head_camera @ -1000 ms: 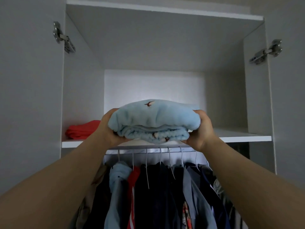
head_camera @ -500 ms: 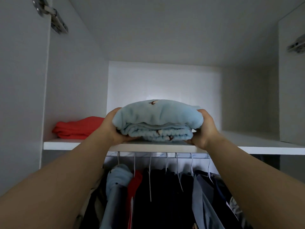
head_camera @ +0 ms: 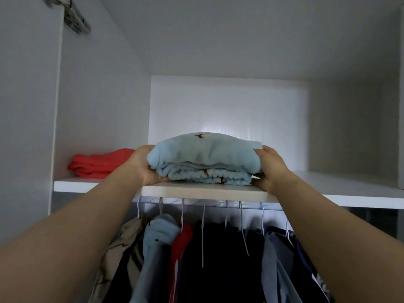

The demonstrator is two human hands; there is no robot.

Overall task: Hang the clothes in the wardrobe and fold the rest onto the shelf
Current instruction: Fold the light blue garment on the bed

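White wardrobe (head_camera: 98,95): hanging clothes (head_camera: 218,259) fill the rail below the shelf (head_camera: 349,193). A folded light-blue garment (head_camera: 205,162) rests at the shelf's front edge, centre. A folded red garment (head_camera: 96,164) lies to its left. The left hand (head_camera: 144,167) and right hand (head_camera: 271,169) grip the blue garment's ends, fingers curled round the fabric.
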